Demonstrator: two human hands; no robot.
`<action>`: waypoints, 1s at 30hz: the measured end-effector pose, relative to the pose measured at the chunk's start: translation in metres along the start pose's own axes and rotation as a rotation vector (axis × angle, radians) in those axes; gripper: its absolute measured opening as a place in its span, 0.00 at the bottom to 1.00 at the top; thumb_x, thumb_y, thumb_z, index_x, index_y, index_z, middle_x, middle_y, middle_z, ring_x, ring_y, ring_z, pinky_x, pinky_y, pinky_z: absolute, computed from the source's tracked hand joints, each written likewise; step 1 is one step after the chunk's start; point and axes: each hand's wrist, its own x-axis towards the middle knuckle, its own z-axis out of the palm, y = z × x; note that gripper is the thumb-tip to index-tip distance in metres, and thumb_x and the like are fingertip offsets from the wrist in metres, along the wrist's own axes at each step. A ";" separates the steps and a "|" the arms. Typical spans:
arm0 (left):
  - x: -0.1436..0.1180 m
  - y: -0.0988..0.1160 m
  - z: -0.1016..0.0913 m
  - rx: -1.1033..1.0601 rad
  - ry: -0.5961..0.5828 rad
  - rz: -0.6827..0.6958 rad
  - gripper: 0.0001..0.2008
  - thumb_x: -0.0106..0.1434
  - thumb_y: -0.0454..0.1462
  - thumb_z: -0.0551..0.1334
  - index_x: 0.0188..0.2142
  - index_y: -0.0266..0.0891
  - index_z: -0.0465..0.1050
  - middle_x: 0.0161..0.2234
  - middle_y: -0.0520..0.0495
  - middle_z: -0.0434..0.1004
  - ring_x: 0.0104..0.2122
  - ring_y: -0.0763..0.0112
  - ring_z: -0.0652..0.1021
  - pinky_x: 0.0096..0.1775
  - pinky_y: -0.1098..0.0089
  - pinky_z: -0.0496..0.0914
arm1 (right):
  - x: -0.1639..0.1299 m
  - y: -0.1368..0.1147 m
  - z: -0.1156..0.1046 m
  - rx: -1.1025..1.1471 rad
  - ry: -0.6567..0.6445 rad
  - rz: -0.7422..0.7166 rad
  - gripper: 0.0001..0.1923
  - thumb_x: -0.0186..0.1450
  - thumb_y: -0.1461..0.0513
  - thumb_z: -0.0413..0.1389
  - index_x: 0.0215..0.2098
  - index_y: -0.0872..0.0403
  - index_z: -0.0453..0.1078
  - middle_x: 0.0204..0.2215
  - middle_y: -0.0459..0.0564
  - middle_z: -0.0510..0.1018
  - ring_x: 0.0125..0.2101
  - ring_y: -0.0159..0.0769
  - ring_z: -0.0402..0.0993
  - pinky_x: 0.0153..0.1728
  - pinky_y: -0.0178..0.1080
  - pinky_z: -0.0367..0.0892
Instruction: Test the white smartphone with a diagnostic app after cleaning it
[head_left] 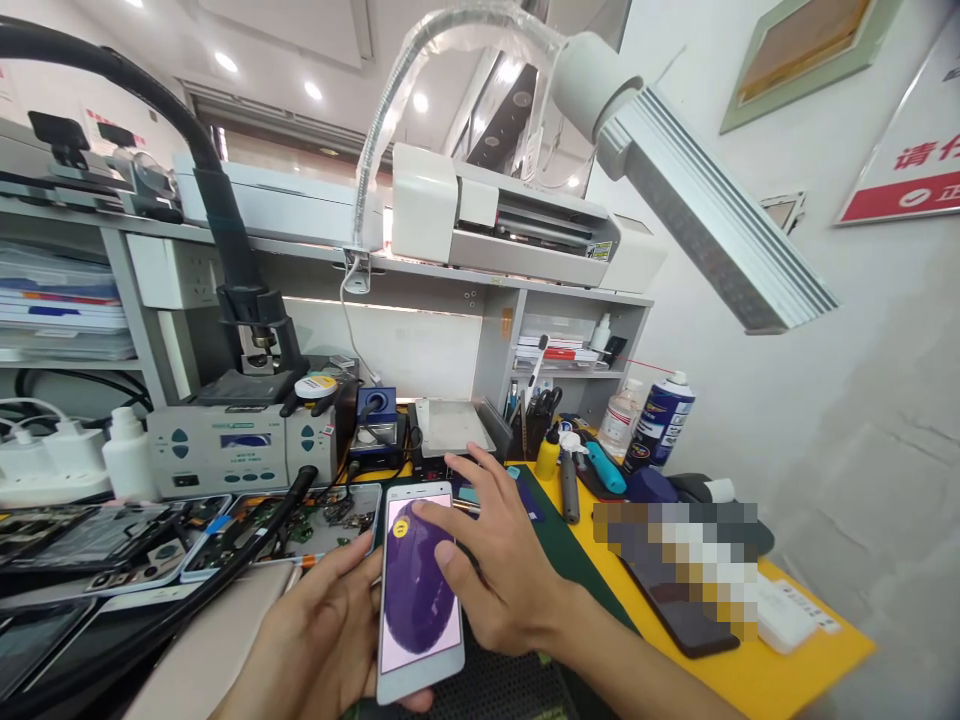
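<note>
White-framed smartphone point(417, 590) with lit purple screen sits cradled in left hand point(319, 640), gripped underneath so right hand point(495, 570), open-fingered, thumb-taps the glass freely.

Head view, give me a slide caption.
Left hand holds a lit white phone while right hand touches its screen.

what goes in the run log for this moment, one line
left hand: holds white phone | right hand: thumb on lit screen | behind: opened phones, soldering station

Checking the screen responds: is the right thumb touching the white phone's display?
Touching. The head view shows the right hand thumb pressed on the white phone screen, held by the left hand.
</note>
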 end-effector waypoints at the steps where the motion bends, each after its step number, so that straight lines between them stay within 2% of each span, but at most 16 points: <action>1: 0.000 0.001 0.001 -0.007 0.013 0.003 0.25 0.70 0.52 0.52 0.56 0.43 0.75 0.46 0.42 0.81 0.39 0.52 0.78 0.35 0.51 0.76 | 0.000 0.002 -0.001 -0.004 0.001 0.009 0.22 0.70 0.58 0.50 0.60 0.51 0.70 0.66 0.59 0.56 0.69 0.56 0.42 0.65 0.65 0.47; 5: -0.002 0.008 0.007 -0.042 0.066 -0.012 0.23 0.70 0.51 0.53 0.54 0.42 0.76 0.44 0.41 0.82 0.37 0.54 0.79 0.34 0.52 0.76 | -0.002 0.007 -0.002 -0.008 0.036 0.015 0.20 0.69 0.60 0.51 0.58 0.53 0.72 0.64 0.60 0.59 0.69 0.56 0.45 0.64 0.65 0.49; 9: -0.002 0.013 0.006 -0.056 0.099 0.040 0.20 0.70 0.45 0.55 0.56 0.43 0.73 0.46 0.42 0.82 0.38 0.54 0.79 0.34 0.52 0.76 | -0.003 0.007 -0.004 -0.009 0.080 -0.008 0.19 0.67 0.62 0.52 0.55 0.54 0.74 0.62 0.61 0.63 0.67 0.55 0.49 0.64 0.64 0.52; 14: 0.001 0.017 -0.002 -0.075 0.101 0.035 0.27 0.70 0.49 0.53 0.64 0.40 0.64 0.49 0.37 0.80 0.40 0.52 0.78 0.38 0.49 0.75 | -0.004 0.002 -0.004 0.002 0.121 -0.076 0.17 0.64 0.63 0.53 0.49 0.55 0.77 0.58 0.62 0.68 0.65 0.56 0.54 0.63 0.65 0.54; 19: 0.002 0.021 -0.005 -0.066 0.094 0.046 0.28 0.71 0.47 0.54 0.66 0.37 0.61 0.46 0.36 0.82 0.41 0.48 0.80 0.39 0.46 0.75 | -0.005 -0.006 -0.002 0.025 0.148 -0.180 0.14 0.60 0.64 0.53 0.42 0.54 0.77 0.54 0.60 0.72 0.59 0.55 0.64 0.61 0.65 0.56; 23: 0.001 0.020 -0.006 -0.121 0.089 0.047 0.33 0.70 0.48 0.54 0.70 0.39 0.53 0.46 0.36 0.82 0.41 0.48 0.81 0.41 0.48 0.75 | -0.008 -0.012 0.002 0.040 0.134 -0.194 0.13 0.59 0.64 0.54 0.39 0.53 0.77 0.54 0.59 0.71 0.60 0.55 0.62 0.60 0.64 0.58; 26: 0.002 0.018 -0.004 -0.244 0.061 0.060 0.35 0.70 0.47 0.55 0.72 0.46 0.45 0.51 0.39 0.80 0.44 0.51 0.81 0.47 0.51 0.73 | -0.009 -0.016 0.008 0.067 0.112 -0.240 0.12 0.58 0.62 0.55 0.39 0.53 0.77 0.54 0.58 0.71 0.62 0.56 0.60 0.60 0.61 0.60; 30: 0.002 0.016 -0.001 -0.324 0.018 0.031 0.38 0.69 0.47 0.56 0.72 0.48 0.40 0.57 0.39 0.76 0.49 0.51 0.80 0.52 0.52 0.70 | -0.011 -0.021 0.020 0.061 0.076 -0.276 0.14 0.61 0.58 0.54 0.43 0.52 0.76 0.55 0.58 0.69 0.63 0.56 0.57 0.61 0.62 0.58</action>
